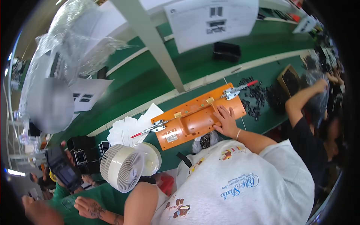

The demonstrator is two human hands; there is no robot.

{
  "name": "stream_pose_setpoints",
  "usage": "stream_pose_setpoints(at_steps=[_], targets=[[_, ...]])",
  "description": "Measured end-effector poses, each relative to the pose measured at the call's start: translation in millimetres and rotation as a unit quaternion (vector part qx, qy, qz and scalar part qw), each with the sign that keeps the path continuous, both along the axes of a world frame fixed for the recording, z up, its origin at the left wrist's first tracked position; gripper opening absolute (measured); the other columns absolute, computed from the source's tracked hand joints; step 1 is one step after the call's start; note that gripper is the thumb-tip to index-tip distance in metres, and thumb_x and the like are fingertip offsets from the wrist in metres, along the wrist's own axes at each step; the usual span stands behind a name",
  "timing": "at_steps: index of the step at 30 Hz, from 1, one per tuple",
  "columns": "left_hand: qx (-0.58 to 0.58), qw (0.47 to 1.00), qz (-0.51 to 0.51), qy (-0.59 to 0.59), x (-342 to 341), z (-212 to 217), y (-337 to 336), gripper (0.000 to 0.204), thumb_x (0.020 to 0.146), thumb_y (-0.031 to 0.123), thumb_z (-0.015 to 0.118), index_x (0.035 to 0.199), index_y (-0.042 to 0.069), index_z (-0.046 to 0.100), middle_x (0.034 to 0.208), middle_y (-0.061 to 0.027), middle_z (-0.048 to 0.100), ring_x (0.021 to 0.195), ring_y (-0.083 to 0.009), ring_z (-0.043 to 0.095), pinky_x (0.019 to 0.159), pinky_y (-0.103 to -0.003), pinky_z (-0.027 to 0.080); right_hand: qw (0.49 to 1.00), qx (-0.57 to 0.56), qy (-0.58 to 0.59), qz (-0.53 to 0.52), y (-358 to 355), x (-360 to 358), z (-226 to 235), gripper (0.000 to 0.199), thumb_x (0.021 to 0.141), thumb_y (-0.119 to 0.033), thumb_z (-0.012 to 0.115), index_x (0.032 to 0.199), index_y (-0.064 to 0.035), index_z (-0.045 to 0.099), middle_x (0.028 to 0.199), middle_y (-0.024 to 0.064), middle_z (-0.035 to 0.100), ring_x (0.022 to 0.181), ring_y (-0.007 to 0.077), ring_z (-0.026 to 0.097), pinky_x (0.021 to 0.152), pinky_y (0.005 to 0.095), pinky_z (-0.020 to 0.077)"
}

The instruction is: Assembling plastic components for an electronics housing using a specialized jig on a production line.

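My right hand lies on the right part of an orange fixture plate, its fingers spread. It grips nothing that I can see. The plate sits slanted on the green bench, with a raised curved middle. A metal toggle clamp with a red handle is fixed at its right end, and another toggle clamp at its left end. A thin dark strip runs between the clamps over small brass-coloured blocks. My left arm drops down out of the lower edge, so my left hand is not in view.
White paper sheets and a white desk fan stand left of the plate. Small black parts lie scattered right of it, near a cardboard box. A co-worker in green is close on the left, another person's arm on the right.
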State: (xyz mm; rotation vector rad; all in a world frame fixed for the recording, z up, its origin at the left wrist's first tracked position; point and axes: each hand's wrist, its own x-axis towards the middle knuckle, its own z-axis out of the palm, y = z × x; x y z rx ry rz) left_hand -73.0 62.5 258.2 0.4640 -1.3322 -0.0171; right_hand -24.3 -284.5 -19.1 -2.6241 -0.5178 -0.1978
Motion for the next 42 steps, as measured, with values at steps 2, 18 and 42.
stream_pose_setpoints(at_steps=[2,18,42], targets=[[-0.005,1.000,0.012,0.004,0,1,-6,0.035,0.090,0.035,0.049,0.110,0.007,0.045,0.110,-0.0108,0.050,0.075,-0.0240,0.053,0.060,-0.037,0.046,1.000,-0.001,0.009,0.003,-3,0,3,0.058,0.076,-0.045,0.060,0.123,-0.0115,0.049,0.136,0.0181,0.038,0.131,0.0342,0.029,0.102,0.0605,0.0151],[-0.024,0.964,0.261,-0.050,-47,22,-34,0.032,0.091,0.033,0.049,0.109,0.006,0.049,0.110,-0.0105,0.054,0.085,-0.0255,0.053,0.069,-0.040,0.044,1.000,-0.011,-0.001,0.008,-2,-3,5,0.059,0.078,-0.044,0.059,0.126,-0.0122,0.046,0.138,0.0155,0.037,0.133,0.0317,0.028,0.106,0.0556,0.0125],[0.024,0.626,0.719,-0.302,-172,127,-56,0.029,0.091,0.029,0.049,0.107,0.005,0.055,0.109,-0.0101,0.058,0.099,-0.0277,0.054,0.083,-0.043,0.042,1.000,0.000,0.010,0.021,-7,-4,-2,0.059,0.078,-0.039,0.061,0.126,-0.0078,0.047,0.140,0.0160,0.035,0.134,0.0331,0.027,0.106,0.0562,0.0113]])
